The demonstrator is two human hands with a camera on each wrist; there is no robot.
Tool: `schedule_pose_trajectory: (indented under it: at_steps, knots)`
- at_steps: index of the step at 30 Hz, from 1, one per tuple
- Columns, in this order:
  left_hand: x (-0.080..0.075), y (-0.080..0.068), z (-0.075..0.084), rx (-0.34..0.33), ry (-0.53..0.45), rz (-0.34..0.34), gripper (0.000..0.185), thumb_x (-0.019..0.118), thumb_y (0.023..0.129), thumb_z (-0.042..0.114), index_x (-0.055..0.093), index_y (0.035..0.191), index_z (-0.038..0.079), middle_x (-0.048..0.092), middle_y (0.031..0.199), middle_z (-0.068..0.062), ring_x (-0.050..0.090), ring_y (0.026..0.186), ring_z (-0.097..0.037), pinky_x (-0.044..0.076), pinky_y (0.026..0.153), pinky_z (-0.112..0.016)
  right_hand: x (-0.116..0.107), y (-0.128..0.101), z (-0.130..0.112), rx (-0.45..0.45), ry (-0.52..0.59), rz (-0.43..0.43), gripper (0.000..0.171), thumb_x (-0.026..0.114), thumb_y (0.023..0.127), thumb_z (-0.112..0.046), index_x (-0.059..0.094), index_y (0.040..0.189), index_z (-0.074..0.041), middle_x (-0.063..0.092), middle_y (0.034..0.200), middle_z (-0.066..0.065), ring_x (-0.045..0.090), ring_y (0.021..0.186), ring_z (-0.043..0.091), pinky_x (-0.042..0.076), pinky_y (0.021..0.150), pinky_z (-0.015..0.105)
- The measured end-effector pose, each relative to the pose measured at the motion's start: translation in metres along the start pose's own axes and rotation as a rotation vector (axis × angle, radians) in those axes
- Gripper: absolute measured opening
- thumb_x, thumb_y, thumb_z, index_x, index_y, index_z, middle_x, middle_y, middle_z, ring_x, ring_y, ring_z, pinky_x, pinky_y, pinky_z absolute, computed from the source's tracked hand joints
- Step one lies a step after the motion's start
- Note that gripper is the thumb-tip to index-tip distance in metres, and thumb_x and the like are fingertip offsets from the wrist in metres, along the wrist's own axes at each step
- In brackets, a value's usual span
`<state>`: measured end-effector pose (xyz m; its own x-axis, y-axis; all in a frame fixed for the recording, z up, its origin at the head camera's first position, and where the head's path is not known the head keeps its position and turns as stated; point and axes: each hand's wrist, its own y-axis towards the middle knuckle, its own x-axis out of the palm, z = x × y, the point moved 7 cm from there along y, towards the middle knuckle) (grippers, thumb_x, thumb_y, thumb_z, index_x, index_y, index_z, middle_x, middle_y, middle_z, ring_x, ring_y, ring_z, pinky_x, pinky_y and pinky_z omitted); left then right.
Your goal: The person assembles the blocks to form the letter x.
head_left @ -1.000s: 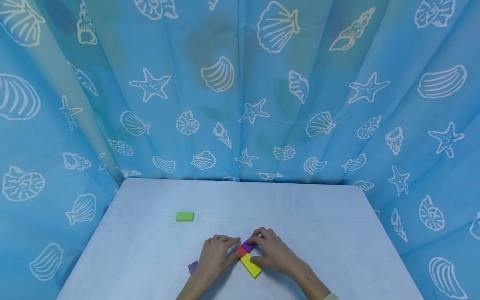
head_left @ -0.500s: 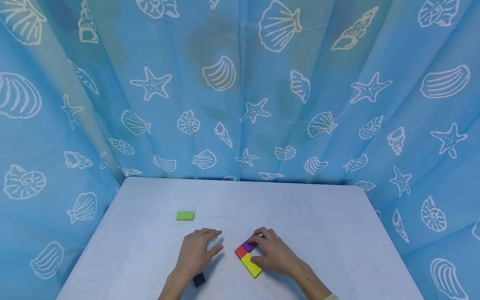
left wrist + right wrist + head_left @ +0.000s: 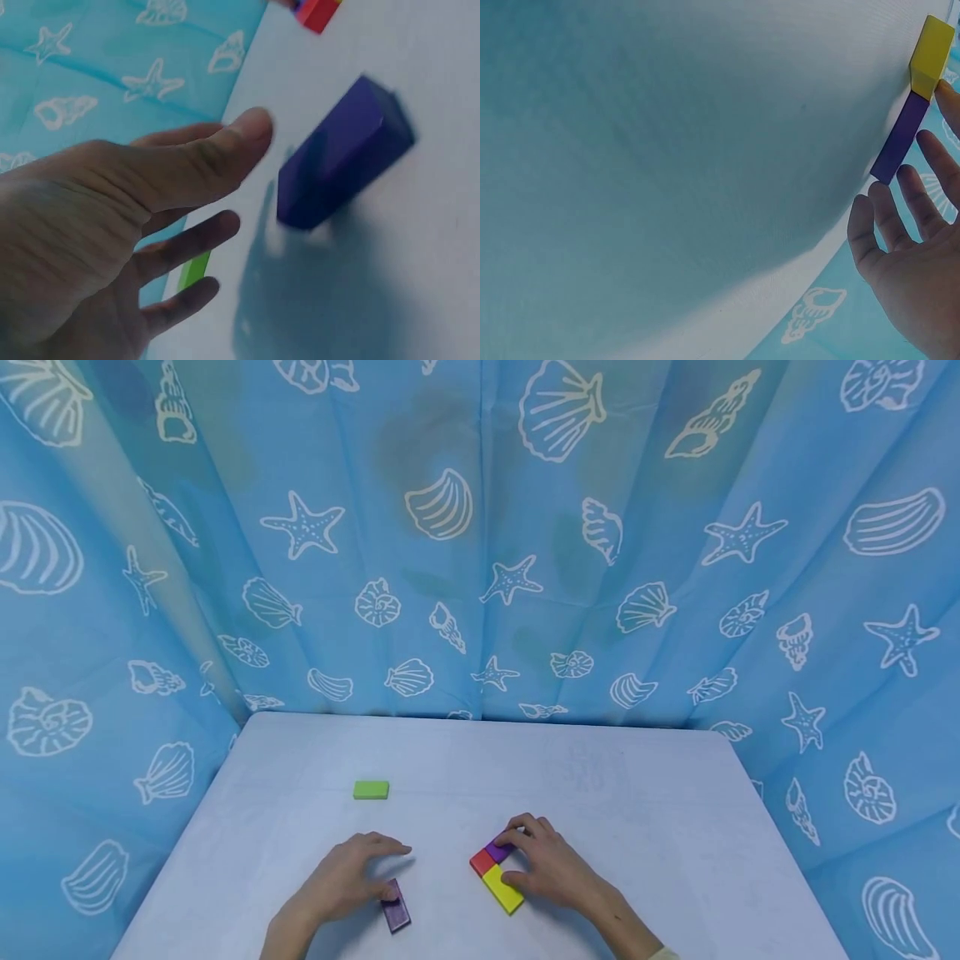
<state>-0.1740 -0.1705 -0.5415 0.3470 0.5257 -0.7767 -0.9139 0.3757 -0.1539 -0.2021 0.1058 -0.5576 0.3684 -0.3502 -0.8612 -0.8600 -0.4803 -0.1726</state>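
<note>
My left hand (image 3: 337, 881) is over the left part of the table, fingers spread. In the head view its thumb overlaps a dark purple block (image 3: 397, 917); in the left wrist view the thumb stands a little apart from that block (image 3: 337, 157). Toward the right, a red block (image 3: 482, 862) joins a purple block (image 3: 498, 852) and a yellow block (image 3: 502, 892) in a corner shape. My right hand (image 3: 555, 864) rests at this shape, fingertips on the purple block and thumb at the yellow one's side. Its fingers partly cover the purple block.
A light green block (image 3: 371, 790) lies farther back on the white table (image 3: 660, 802), left of centre. Blue curtains (image 3: 480, 635) printed with shells and starfish hang behind the table and along both sides.
My left hand has let go of the red block's side and moved left and down to the dark purple block, uncovering it. My right hand stays at the joined blocks.
</note>
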Motion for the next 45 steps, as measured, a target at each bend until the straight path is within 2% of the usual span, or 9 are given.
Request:
schedule_pose_trajectory:
  at_steps: [5,9,17,26,34,45]
  knots:
    - [0.002,-0.006,-0.008,0.029,0.041,-0.096,0.057,0.09,0.071,0.027,0.071,0.125,0.029,0.063,0.13,0.001,0.052,0.123,-0.032,0.04,0.099,-0.065,0.0,0.0,0.0,0.002,-0.007,0.004,0.043,0.078,0.087,-0.04,0.065,0.127,-0.032,0.049,0.135,-0.005,0.044,0.123,0.021,0.044,0.106,0.05]
    - [0.003,-0.01,-0.012,0.043,0.077,-0.117,0.056,0.09,0.07,0.026,0.072,0.123,0.033,0.061,0.128,0.001,0.05,0.12,-0.031,0.041,0.097,-0.063,0.001,0.001,0.001,-0.001,-0.011,0.009,0.043,0.078,0.086,-0.04,0.065,0.127,-0.032,0.049,0.135,-0.006,0.044,0.123,0.02,0.044,0.105,0.05]
    - [0.007,-0.008,-0.01,0.084,0.126,-0.08,0.051,0.09,0.069,0.019,0.075,0.112,0.042,0.059,0.118,0.009,0.05,0.112,-0.024,0.044,0.09,-0.056,0.002,0.001,0.002,0.017,0.009,0.001,0.043,0.078,0.087,-0.039,0.065,0.127,-0.033,0.048,0.136,-0.006,0.043,0.125,0.02,0.044,0.107,0.05]
    - [0.008,-0.006,-0.007,0.097,0.11,-0.065,0.044,0.089,0.071,0.018,0.076,0.106,0.041,0.059,0.105,0.017,0.049,0.1,-0.013,0.042,0.085,-0.045,0.001,0.002,0.003,0.023,0.004,-0.001,0.044,0.078,0.086,-0.04,0.065,0.127,-0.033,0.048,0.136,-0.007,0.043,0.125,0.02,0.045,0.106,0.05]
    - [0.007,-0.007,-0.005,0.14,0.122,-0.041,0.041,0.088,0.07,0.022,0.076,0.105,0.04,0.063,0.096,0.023,0.049,0.093,-0.007,0.038,0.077,-0.036,0.001,0.001,0.004,0.024,0.015,0.0,0.043,0.078,0.086,-0.04,0.065,0.127,-0.034,0.048,0.136,-0.007,0.043,0.125,0.02,0.046,0.106,0.05]
    - [0.008,-0.006,-0.011,0.077,0.076,-0.086,0.04,0.089,0.07,0.02,0.074,0.099,0.044,0.062,0.092,0.027,0.048,0.092,-0.007,0.037,0.079,-0.038,0.002,0.002,0.004,0.038,0.03,-0.006,0.043,0.078,0.087,-0.04,0.065,0.127,-0.034,0.047,0.137,-0.007,0.042,0.127,0.021,0.045,0.107,0.051]
